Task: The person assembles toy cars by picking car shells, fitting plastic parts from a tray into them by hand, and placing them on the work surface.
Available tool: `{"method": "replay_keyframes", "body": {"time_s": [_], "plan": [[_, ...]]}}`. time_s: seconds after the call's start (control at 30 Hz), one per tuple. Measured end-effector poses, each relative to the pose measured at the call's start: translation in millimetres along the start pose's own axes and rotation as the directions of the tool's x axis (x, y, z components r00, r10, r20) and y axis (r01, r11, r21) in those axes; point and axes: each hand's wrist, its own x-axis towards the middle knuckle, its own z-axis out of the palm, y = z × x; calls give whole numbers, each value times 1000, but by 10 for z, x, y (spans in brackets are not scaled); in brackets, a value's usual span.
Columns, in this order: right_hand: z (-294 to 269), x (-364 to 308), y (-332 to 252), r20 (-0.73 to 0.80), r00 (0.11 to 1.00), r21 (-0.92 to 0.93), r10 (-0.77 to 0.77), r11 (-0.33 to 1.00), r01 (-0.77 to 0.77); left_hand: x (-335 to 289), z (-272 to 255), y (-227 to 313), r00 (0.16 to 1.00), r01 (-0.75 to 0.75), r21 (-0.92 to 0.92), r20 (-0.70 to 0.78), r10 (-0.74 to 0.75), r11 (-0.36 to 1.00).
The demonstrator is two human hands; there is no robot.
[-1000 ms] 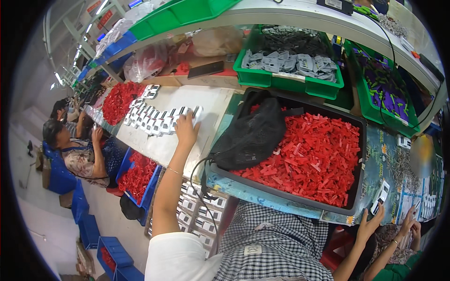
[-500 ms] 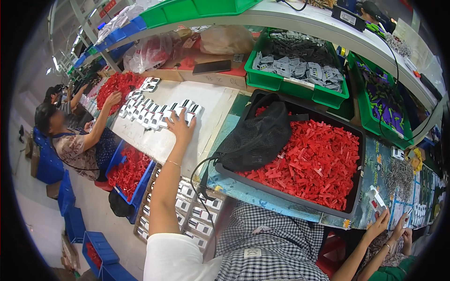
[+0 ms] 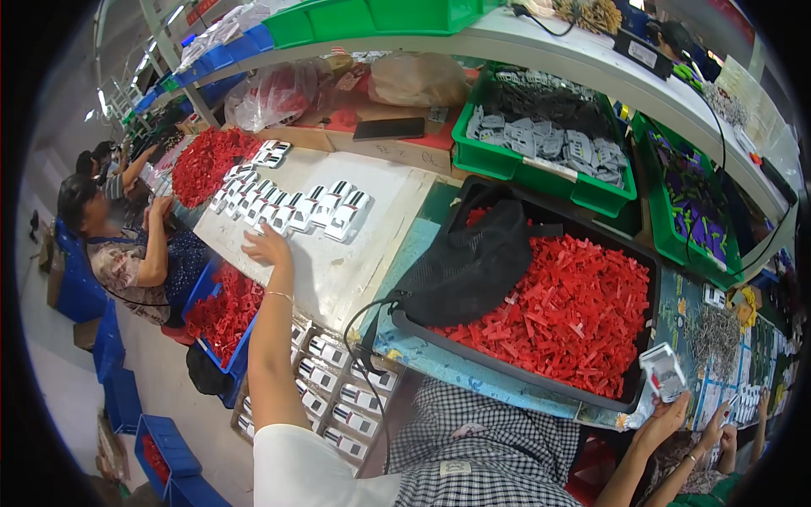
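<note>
Clearly, one white car-shaped casing (image 3: 665,374) sits in the right hand (image 3: 667,416), hollow side showing, just beside the right front corner of a single black tray (image 3: 507,361) heaped with uncountable red pieces (image 3: 583,313), while the left hand (image 3: 269,247), empty with fingers spread, is near a cluster of similar casings (image 3: 306,209), a dozen or more, overlapping too closely to count exactly. Bare white counter (image 3: 346,270) lies open between that cluster and the tray, one black mesh bag (image 3: 473,266) covers the tray's left side, and two green bins (image 3: 515,169) bound its far side.
</note>
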Motion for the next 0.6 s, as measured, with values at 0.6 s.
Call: {"method": "replay_keyframes", "body": {"time_s": [0.6], "plan": [[537,-306,42,355,919,-385,-175,868,314,-323,405,597,885,-90,-240,425,188,967]]}}
